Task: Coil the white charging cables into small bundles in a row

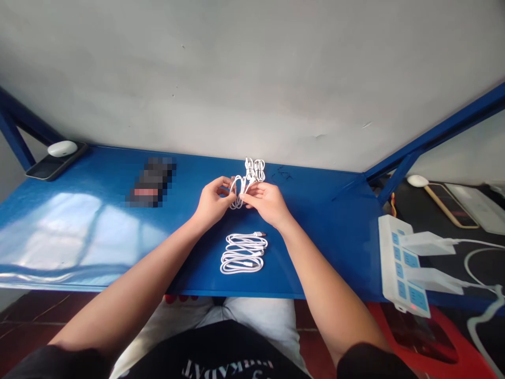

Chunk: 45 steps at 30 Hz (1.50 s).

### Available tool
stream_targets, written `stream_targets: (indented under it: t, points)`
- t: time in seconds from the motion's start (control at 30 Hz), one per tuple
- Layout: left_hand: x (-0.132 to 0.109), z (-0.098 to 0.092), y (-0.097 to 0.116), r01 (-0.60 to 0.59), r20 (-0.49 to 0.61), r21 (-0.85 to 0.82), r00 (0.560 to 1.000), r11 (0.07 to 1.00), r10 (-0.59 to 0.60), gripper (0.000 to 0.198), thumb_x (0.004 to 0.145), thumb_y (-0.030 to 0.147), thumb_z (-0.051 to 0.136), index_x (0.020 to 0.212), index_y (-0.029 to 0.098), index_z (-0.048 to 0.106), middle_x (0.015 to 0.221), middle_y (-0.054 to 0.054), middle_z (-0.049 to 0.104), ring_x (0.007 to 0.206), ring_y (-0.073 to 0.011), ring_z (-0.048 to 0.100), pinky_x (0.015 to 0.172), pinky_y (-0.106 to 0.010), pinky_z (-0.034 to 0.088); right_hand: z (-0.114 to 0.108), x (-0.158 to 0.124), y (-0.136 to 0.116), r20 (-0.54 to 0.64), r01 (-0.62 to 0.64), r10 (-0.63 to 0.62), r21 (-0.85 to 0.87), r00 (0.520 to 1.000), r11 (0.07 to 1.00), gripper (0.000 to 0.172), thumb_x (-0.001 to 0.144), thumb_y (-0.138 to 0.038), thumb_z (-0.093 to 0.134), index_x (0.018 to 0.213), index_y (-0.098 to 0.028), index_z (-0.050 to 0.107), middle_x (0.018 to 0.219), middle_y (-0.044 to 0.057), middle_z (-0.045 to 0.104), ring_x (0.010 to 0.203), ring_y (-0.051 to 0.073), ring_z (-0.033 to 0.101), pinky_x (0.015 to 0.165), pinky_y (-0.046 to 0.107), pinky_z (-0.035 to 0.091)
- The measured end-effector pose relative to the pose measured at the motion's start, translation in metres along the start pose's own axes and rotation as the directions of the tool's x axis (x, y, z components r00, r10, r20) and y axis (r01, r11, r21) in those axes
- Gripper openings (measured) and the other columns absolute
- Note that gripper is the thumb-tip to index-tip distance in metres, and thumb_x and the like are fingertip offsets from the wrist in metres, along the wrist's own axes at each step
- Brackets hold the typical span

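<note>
A coiled white charging cable (pixel 238 196) is held up between both hands over the blue table. My left hand (pixel 216 199) is closed on the left side of its loops, thumb and fingers pinching. From the other side, my right hand (pixel 267 200) pinches the same cable near a connector end. Just beyond the hands lie small bundled white cables (pixel 258 169), side by side. Nearer to me rest more coiled white cables (pixel 243 253), with a metal plug showing at the upper right. Some fingertips are hidden behind the loops.
On the blue table (pixel 315 221), a pixelated dark object (pixel 152 181) lies left. A white mouse (pixel 62 149) sits on a dark phone-like slab (pixel 55 163) at the far left. A power strip (pixel 398 263) with plugged-in chargers stands at the right edge. A wall rises behind.
</note>
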State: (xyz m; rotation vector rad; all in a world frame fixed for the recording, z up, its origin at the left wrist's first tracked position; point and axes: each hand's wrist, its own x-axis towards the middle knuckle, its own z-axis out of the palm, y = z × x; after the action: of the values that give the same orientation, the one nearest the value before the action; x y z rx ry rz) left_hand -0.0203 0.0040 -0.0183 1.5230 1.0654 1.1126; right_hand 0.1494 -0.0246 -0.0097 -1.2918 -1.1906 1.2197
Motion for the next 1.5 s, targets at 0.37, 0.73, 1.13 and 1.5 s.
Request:
stream_targets:
  t: [0.37, 0.73, 1.13, 1.5]
  points:
    - [0.007, -0.014, 0.008, 0.191, -0.005, -0.235, 0.98, 0.953, -0.198, 0.033, 0.078, 0.021, 0.075, 0.109, 0.016, 0.065, 0.091, 0.0, 0.06, 0.069, -0.012, 0.07, 0.073, -0.033, 0.062, -0.018, 0.004, -0.011, -0.14, -0.164, 0.167, 0.032, 0.976, 0.986, 0.023, 0.073, -0.032, 0.083, 0.082, -0.015, 0.071, 0.075, 0.005, 0.073, 0.064, 0.013, 0.069, 0.061, 0.023, 0.06]
    - [0.019, -0.062, 0.016, 0.202, -0.15, 0.155, 0.972, 0.967, -0.179, 0.032, 0.074, 0.023, 0.078, 0.104, 0.013, 0.071, 0.087, -0.008, 0.071, 0.064, -0.0162, 0.069, 0.06, -0.03, 0.059, -0.075, -0.003, -0.038, -0.369, -0.179, 0.096, -0.196, 0.924, 0.964, 0.008, 0.075, -0.023, 0.073, 0.074, -0.014, 0.073, 0.063, 0.003, 0.066, 0.049, 0.01, 0.057, 0.045, 0.021, 0.047]
    - [-0.003, -0.099, 0.025, 0.361, -0.166, 0.112, 0.925, 0.926, -0.341, 0.029, 0.074, 0.023, 0.081, 0.1, 0.015, 0.07, 0.089, -0.008, 0.071, 0.063, -0.0181, 0.071, 0.065, -0.037, 0.064, -0.137, -0.046, -0.026, -0.399, -0.094, 0.118, 0.08, 0.909, 0.992, 0.035, 0.064, -0.038, 0.091, 0.089, -0.019, 0.076, 0.085, 0.006, 0.075, 0.07, 0.014, 0.068, 0.07, 0.03, 0.061]
    - [-0.009, -0.069, 0.03, 0.241, 0.021, 0.631, 0.945, 0.737, -0.326, 0.048, 0.085, 0.039, 0.07, 0.128, 0.019, 0.062, 0.11, -0.01, 0.073, 0.082, -0.0205, 0.071, 0.069, -0.031, 0.055, -0.099, -0.07, -0.008, -0.018, -0.083, 0.081, -0.331, 0.997, 0.94, 0.025, 0.074, -0.043, 0.082, 0.084, -0.021, 0.08, 0.128, 0.01, 0.07, 0.11, 0.028, 0.07, 0.099, 0.043, 0.055]
